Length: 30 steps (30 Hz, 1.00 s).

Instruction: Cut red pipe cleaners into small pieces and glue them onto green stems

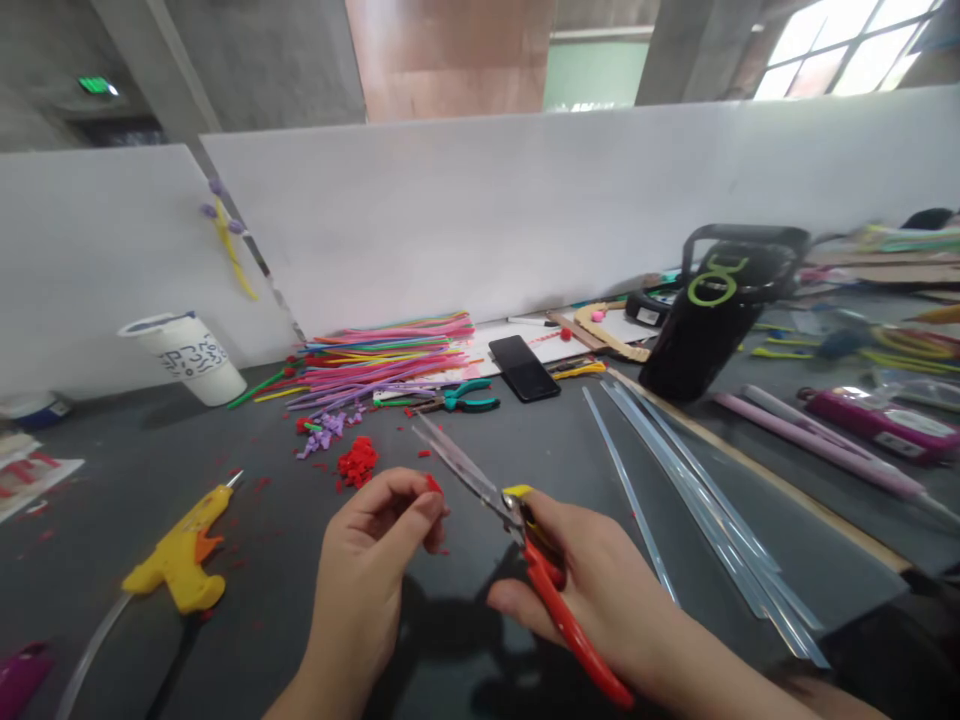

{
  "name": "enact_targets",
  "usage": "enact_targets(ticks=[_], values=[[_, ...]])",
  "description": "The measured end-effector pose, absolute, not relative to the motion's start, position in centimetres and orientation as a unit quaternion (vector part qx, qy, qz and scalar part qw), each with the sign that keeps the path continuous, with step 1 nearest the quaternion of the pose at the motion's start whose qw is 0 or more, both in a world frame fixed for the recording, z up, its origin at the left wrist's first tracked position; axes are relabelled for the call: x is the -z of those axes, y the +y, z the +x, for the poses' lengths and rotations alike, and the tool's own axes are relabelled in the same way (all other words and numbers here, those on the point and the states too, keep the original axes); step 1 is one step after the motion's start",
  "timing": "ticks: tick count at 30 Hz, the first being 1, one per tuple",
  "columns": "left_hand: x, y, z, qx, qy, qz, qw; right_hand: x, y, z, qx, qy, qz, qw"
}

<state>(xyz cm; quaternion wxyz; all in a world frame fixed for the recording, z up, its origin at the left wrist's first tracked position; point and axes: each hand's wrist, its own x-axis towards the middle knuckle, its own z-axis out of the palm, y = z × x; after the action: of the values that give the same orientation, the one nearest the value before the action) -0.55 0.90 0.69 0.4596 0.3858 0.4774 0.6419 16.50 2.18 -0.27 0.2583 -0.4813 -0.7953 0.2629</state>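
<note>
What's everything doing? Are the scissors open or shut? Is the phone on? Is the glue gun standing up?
Scissors, held in the right hand; blades blurred, look nearly shut.
Red piece, pinched in the left hand.
Phone, screen dark, lying flat.
Glue gun, lying on its side.
Pliers, lying flat.
Cup, standing.

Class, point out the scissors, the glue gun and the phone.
scissors (461,462), head view, on the blades.
glue gun (178,556), head view, on the yellow body.
phone (523,367), head view, on the dark screen.
</note>
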Motion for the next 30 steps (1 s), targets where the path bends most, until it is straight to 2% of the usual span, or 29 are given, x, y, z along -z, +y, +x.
enact_targets(ticks=[5, 11, 30], values=[[-0.7, 0.5, -0.7, -0.658, 0.450, 0.401, 0.452, 1.7, 1.9, 17.0, -0.115, -0.836, -0.481, 0.237], [-0.5, 0.3, -0.6, -0.654, 0.445, 0.396, 0.467, 2.7, 1.7, 17.4, -0.040, -0.851, -0.462, 0.246], [-0.6, 0.5, -0.6, -0.661, 0.444, 0.382, 0.469, 2.6, 1.5, 17.0, -0.044, -0.854, -0.460, 0.238]])
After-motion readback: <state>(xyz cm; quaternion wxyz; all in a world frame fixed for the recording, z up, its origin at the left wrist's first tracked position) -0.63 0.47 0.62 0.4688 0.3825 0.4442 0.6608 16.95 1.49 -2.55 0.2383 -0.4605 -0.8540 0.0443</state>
